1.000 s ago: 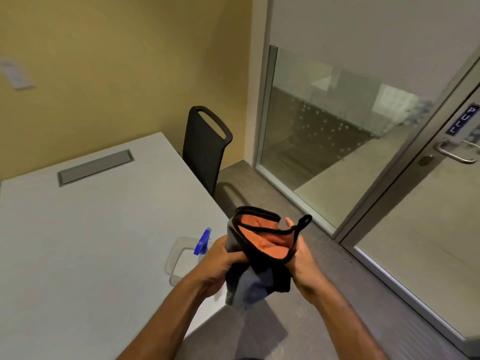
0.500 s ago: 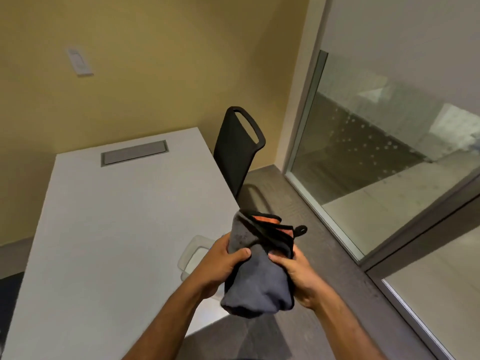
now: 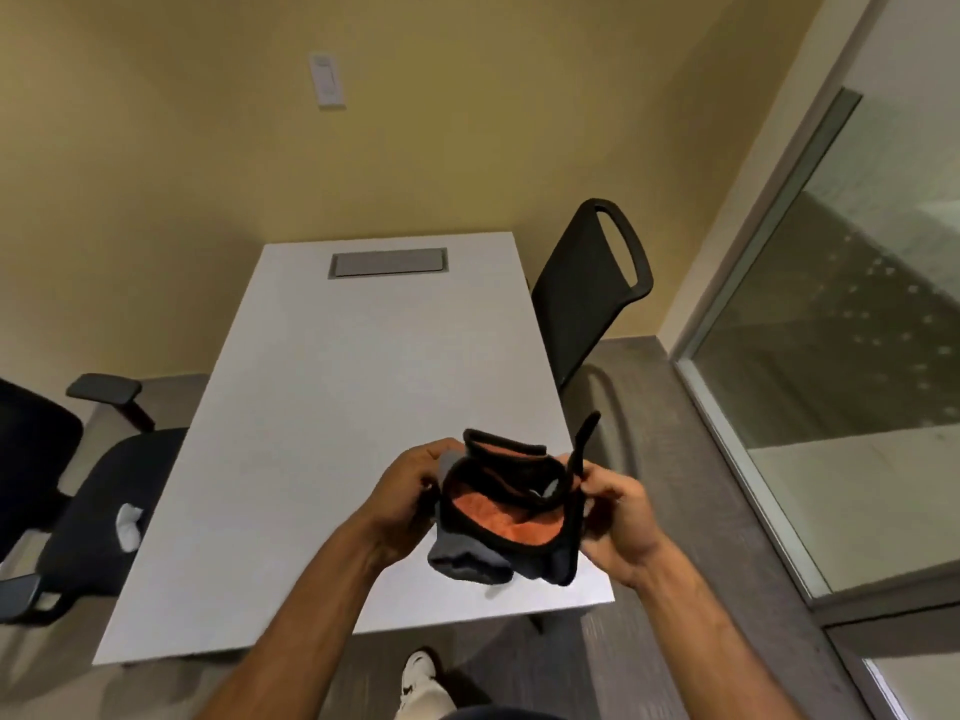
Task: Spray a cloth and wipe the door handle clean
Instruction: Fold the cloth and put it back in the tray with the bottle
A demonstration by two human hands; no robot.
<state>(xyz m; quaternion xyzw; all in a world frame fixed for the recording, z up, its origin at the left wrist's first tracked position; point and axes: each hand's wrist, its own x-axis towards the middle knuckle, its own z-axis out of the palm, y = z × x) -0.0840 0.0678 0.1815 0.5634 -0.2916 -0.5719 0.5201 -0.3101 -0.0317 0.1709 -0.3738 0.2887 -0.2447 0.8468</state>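
I hold a bunched cloth (image 3: 506, 517), grey outside, orange inside, with a black hem, above the near right part of a white table (image 3: 332, 433). My left hand (image 3: 410, 491) grips its left side. My right hand (image 3: 615, 506) pinches the black edge on the right, and one corner sticks up. The spray bottle and the door handle are out of view; the cloth and hands cover the spot where the bottle stood.
A black chair (image 3: 587, 288) stands at the table's far right side. A dark office chair (image 3: 78, 491) with armrests sits at the left. A glass wall panel (image 3: 841, 324) runs along the right. My shoe (image 3: 418, 672) shows on the floor below.
The view has swung left, so the door and its handle left the frame. The cloth has been turned and opened, showing the orange inside again. Both hands keep hold of it.
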